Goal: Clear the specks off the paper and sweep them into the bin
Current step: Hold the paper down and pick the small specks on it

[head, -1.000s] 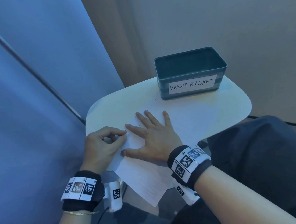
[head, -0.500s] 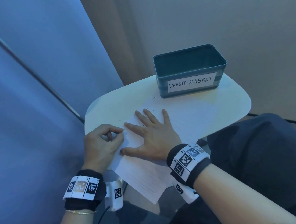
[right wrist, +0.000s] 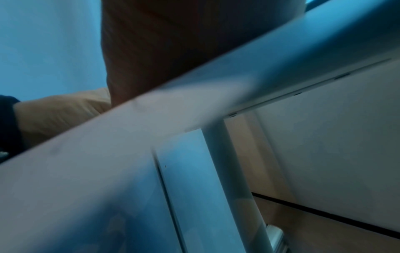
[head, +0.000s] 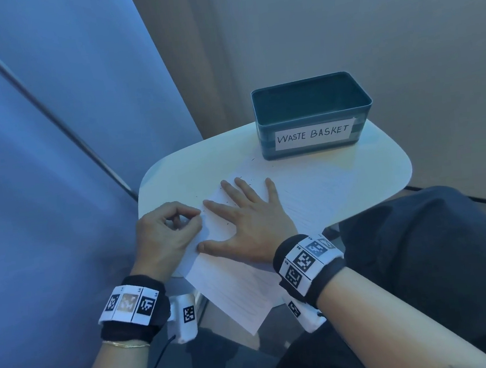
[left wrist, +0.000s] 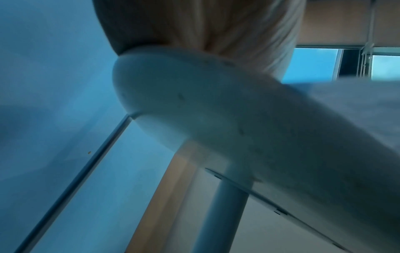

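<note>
A white lined paper (head: 312, 194) lies on the small white table (head: 192, 165), its near corner hanging over the table's front edge. Tiny dark specks (head: 225, 224) dot the paper around my fingers and near the bin. A teal bin (head: 268, 148) labelled WASTE BASKET stands at the far edge, just beyond the paper. My right hand (head: 251, 213) lies flat on the paper with its fingers spread. Curled at the paper's left edge, my left hand (head: 185, 219) seems to pinch that edge. Both wrist views look from below the table rim (left wrist: 216, 111) and hide the fingers.
A blue partition (head: 36, 145) with a metal rail stands close on the left. My leg in dark trousers (head: 423, 254) presses against the table's right front. A pale wall rises behind the bin. The table leg (right wrist: 227, 179) runs down below.
</note>
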